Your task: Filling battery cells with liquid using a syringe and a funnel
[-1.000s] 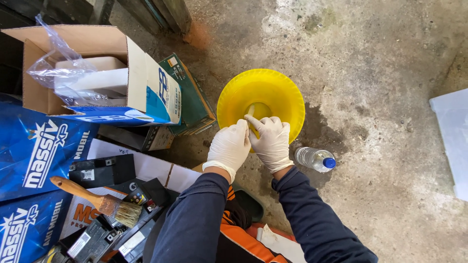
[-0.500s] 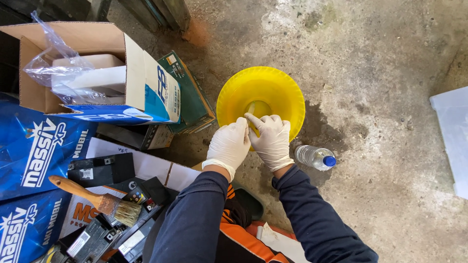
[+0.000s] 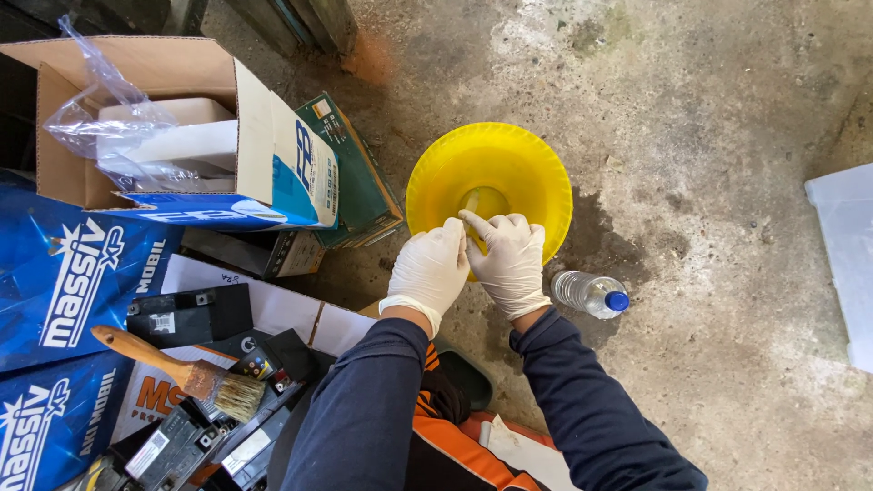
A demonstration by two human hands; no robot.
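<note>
the yellow funnel [image 3: 509, 168] looks like smooth, slightly glossy plastic. both the left hand [image 3: 429, 268] and the right hand [image 3: 509, 262] wear thin white gloves, matt like latex. the small bottle [image 3: 589, 294] is clear shiny plastic with a blue cap. the floor [image 3: 709, 136] is rough, stained concrete. the brush [image 3: 177, 373] has a varnished wooden handle and pale bristles. the open box [image 3: 164, 127] is matt cardboard holding crinkled clear film.

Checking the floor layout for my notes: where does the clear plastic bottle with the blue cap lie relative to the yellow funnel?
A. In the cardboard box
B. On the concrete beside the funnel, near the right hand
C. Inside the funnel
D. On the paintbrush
B: the bottle lies on its side on the concrete, just outside the yellow funnel, next to the gloved right hand.
</note>
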